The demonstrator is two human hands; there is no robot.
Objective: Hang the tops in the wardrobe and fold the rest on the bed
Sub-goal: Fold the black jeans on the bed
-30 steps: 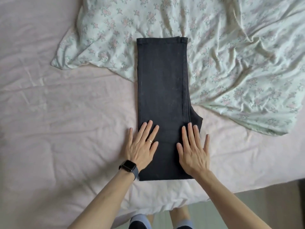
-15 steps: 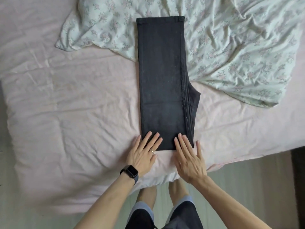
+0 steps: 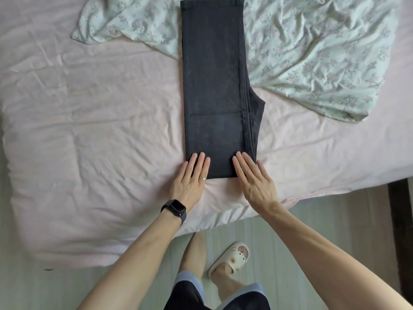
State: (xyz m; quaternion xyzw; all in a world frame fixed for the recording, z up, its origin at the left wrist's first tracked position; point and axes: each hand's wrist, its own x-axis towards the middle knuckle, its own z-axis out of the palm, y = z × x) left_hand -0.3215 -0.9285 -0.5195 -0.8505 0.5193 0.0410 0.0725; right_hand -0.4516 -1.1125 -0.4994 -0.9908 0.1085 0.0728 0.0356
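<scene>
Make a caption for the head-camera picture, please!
Left hand and right hand rest flat on the near end of folded black trousers on the pink bed.

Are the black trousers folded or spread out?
Folded: the black trousers lie as one narrow strip on the bed, with stacked edges along the right side.

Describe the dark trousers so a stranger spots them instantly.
Find the pink bed, a crumpled floral sheet across its far side. The dark trousers lie folded in a long strip from that sheet toward the near edge, where the left hand and right hand rest flat on them. Nothing else on the bedding is dark.
</scene>
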